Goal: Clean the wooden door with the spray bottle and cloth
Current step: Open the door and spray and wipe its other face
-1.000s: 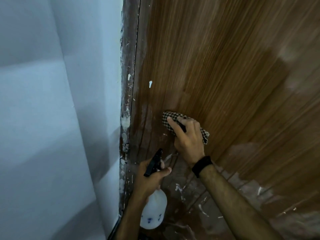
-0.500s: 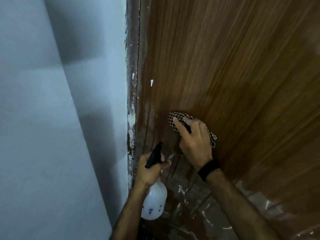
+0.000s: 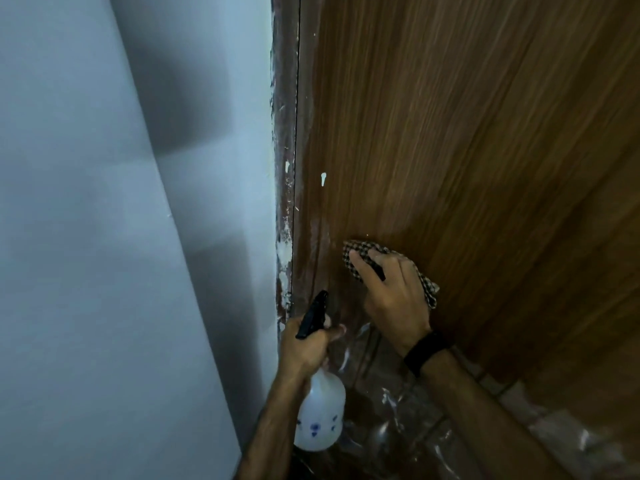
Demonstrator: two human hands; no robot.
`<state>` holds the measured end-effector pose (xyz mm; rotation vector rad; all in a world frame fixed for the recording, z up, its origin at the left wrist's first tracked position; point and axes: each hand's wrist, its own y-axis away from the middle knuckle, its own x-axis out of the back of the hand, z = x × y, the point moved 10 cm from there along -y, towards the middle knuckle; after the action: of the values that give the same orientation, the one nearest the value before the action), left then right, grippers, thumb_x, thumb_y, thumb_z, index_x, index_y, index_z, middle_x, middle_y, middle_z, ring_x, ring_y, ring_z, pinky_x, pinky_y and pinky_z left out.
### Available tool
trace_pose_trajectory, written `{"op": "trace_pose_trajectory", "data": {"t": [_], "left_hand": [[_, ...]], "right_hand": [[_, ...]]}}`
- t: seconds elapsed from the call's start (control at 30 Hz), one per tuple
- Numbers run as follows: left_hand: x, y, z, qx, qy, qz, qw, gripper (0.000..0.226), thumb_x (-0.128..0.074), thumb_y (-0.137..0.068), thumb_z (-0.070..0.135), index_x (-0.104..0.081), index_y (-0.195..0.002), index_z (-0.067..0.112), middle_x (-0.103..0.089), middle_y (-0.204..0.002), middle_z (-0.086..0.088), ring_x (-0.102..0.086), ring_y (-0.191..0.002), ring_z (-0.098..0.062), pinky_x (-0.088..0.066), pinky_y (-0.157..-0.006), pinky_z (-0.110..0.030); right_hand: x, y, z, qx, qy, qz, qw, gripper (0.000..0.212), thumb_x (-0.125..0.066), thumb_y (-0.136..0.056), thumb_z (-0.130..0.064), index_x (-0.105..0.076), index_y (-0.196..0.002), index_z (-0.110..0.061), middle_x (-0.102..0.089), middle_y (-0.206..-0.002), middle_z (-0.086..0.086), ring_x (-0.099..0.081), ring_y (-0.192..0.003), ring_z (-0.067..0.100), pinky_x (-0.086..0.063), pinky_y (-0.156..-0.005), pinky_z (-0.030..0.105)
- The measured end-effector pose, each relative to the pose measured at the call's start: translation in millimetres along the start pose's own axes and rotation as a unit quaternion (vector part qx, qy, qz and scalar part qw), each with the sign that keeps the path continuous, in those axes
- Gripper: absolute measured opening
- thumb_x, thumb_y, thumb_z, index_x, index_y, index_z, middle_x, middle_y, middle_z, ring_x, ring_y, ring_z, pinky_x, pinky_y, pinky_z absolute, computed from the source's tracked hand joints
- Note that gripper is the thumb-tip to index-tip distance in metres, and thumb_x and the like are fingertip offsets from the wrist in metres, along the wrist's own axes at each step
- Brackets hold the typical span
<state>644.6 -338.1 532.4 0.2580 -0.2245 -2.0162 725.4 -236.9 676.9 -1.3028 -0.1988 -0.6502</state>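
Pressing against wooden door (image 3: 467, 150), right of centre: right hand (image 3: 391, 292), fingers (image 3: 362, 268) spread flat over checked cloth (image 3: 427, 289), cloth pinned between palm and door face. Black wristband (image 3: 427, 351) on the right wrist.

Held lower left, just beside the door's left edge: spray bottle (image 3: 320, 420), white translucent body with small blue marks, black trigger head (image 3: 313, 313) pointing up toward the door. Gripped at the neck by left hand (image 3: 304, 348), fingers curled round it, thumb lying across the near side.

Listed on the door: brown vertical grain, one small white fleck (image 3: 323, 179) above the cloth, pale streaks near the left edge. Dark door frame (image 3: 284, 168) immediately left, chipped with white patches. Pale grey-blue wall (image 3: 104, 237) filling the left half, shadowed toward the frame. Glossy floor (image 3: 415, 441) with pale smears at bottom, near the forearms.
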Motion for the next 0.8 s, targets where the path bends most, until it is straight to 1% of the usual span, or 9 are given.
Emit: {"op": "trace_pose_trajectory", "data": {"t": [0.07, 0.2, 0.27, 0.37, 0.47, 0.53, 0.6, 0.7, 0.8], "left_hand": [[4.5, -4.9, 5.8, -0.001, 0.007, -0.013, 1.000, 0.029, -0.079, -0.081, 0.000, -0.055, -0.073, 0.013, -0.048, -0.045, 0.001, -0.045, -0.038, -0.018, -0.040, -0.045, -0.027], [12.5, -11.8, 20.2, -0.029, 0.004, -0.049, 0.998, 0.027, -0.080, -0.080, 0.000, -0.057, -0.072, 0.012, -0.051, -0.049, 0.001, -0.048, -0.042, -0.017, -0.041, -0.047, -0.028], [17.1, -14.4, 22.4, -0.039, 0.010, -0.061, 0.997, 0.026, -0.079, -0.080, 0.000, -0.058, -0.072, 0.013, -0.053, -0.052, 0.003, -0.050, -0.047, -0.015, -0.041, -0.049, -0.028], [28.0, -21.1, 23.1, -0.043, 0.022, -0.070, 0.996, 0.023, -0.079, -0.081, 0.001, -0.060, -0.074, 0.013, -0.054, -0.054, 0.004, -0.052, -0.049, -0.013, -0.041, -0.049, -0.028], [38.7, -26.7, 27.8, -0.055, 0.025, -0.073, 0.995, 0.024, -0.079, -0.081, 0.002, -0.060, -0.071, 0.013, -0.056, -0.055, 0.003, -0.052, -0.047, -0.011, -0.041, -0.047, -0.026], [42.5, -29.1, 31.0, -0.061, 0.019, -0.082, 0.995, 0.024, -0.079, -0.082, 0.005, -0.060, -0.070, 0.014, -0.057, -0.056, 0.003, -0.052, -0.047, -0.010, -0.041, -0.048, -0.027], [43.4, -29.7, 32.7, -0.057, 0.021, -0.089, 0.994, 0.025, -0.079, -0.082, 0.006, -0.059, -0.070, 0.014, -0.056, -0.056, 0.003, -0.052, -0.047, -0.011, -0.041, -0.047, -0.027], [44.9, -31.7, 34.6, -0.054, 0.016, -0.090, 0.994, 0.024, -0.080, -0.081, 0.006, -0.060, -0.070, 0.015, -0.056, -0.058, 0.003, -0.053, -0.049, -0.012, -0.041, -0.047, -0.027], [48.6, -32.9, 38.3, -0.051, 0.015, -0.082, 0.995, 0.022, -0.081, -0.081, 0.007, -0.062, -0.074, 0.016, -0.058, -0.060, 0.003, -0.055, -0.055, -0.014, -0.041, -0.048, -0.027]], "right_hand": [[3.3, -30.4, -1.2, -0.014, -0.010, 0.021, 1.000, 0.053, -0.065, -0.074, 0.016, -0.069, -0.123, -0.005, -0.051, -0.113, 0.016, -0.046, -0.093, 0.030, -0.040, -0.088, 0.040], [-5.5, -81.8, -7.6, -0.048, -0.027, 0.036, 0.998, 0.049, -0.053, -0.081, 0.013, -0.068, -0.123, -0.006, -0.063, -0.109, 0.019, -0.048, -0.096, 0.031, -0.044, -0.088, 0.042], [-19.1, -83.5, -18.9, -0.031, -0.025, 0.016, 0.999, 0.048, -0.047, -0.083, 0.011, -0.067, -0.124, -0.005, -0.062, -0.107, 0.019, -0.046, -0.094, 0.031, -0.043, -0.086, 0.042], [-47.7, -54.3, -43.6, 0.031, -0.023, -0.038, 0.999, 0.047, -0.040, -0.086, 0.006, -0.064, -0.126, -0.002, -0.057, -0.107, 0.018, -0.045, -0.091, 0.030, -0.043, -0.080, 0.040], [-76.0, -13.0, -57.5, 0.085, -0.014, -0.107, 0.991, 0.045, -0.048, -0.087, -0.004, -0.059, -0.131, -0.004, -0.051, -0.115, 0.016, -0.048, -0.098, 0.030, -0.041, -0.085, 0.039], [-81.7, -7.0, -58.6, 0.093, -0.018, -0.124, 0.988, 0.046, -0.051, -0.087, -0.006, -0.060, -0.132, -0.004, -0.052, -0.116, 0.016, -0.048, -0.102, 0.031, -0.039, -0.089, 0.039], [-74.0, -22.1, -56.9, 0.079, -0.027, -0.111, 0.990, 0.047, -0.048, -0.086, 0.000, -0.062, -0.130, -0.002, -0.054, -0.115, 0.018, -0.048, -0.101, 0.031, -0.040, -0.088, 0.039], [-52.2, -69.7, -44.2, 0.020, -0.027, -0.050, 0.998, 0.053, -0.044, -0.081, 0.011, -0.064, -0.128, -0.002, -0.049, -0.118, 0.017, -0.045, -0.098, 0.031, -0.042, -0.086, 0.040], [-35.7, -113.1, -32.7, -0.033, -0.021, 0.000, 0.999, 0.057, -0.043, -0.079, 0.015, -0.064, -0.128, -0.004, -0.052, -0.117, 0.018, -0.046, -0.101, 0.031, -0.047, -0.088, 0.043]]}}
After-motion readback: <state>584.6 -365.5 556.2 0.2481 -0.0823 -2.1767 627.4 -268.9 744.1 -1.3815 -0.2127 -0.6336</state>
